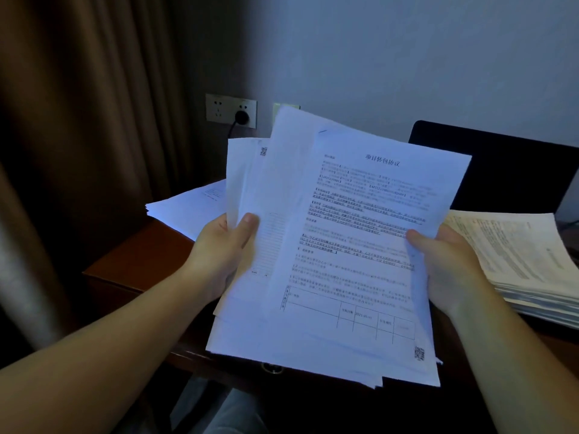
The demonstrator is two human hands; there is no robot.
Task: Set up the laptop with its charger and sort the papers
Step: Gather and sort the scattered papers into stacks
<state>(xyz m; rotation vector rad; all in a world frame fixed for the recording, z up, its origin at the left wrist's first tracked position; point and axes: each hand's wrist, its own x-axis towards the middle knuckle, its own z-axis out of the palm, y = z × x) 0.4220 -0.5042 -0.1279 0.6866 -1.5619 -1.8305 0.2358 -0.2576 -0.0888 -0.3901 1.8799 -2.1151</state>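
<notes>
The loose sheaf of papers (341, 245) was held up above the near edge of the table (125, 261), its long axis running from about 6 o'clock up toward 12, leaning slightly to 1 o'clock. The left hand (219, 255) pinched the fanned left edge, thumb on top; the right hand (445, 261) gripped the right edge, thumb pressed on the front sheet. Two destinations flanked the sheaf: a thin, flat pile (188, 208) on the table at 10 o'clock, nearer the left hand, and a thick, yellowed stack (526, 261) at 3 o'clock, just beside the right hand. The front sheet was smooth white office paper with dense print, a table and a QR code; the sheets behind were offset and uneven. A dark laptop lid (501, 170) stood open at 1 o'clock. A black plug (242, 116) sat in the wall socket (231, 111) at 11 o'clock, presumably the charger's.
</notes>
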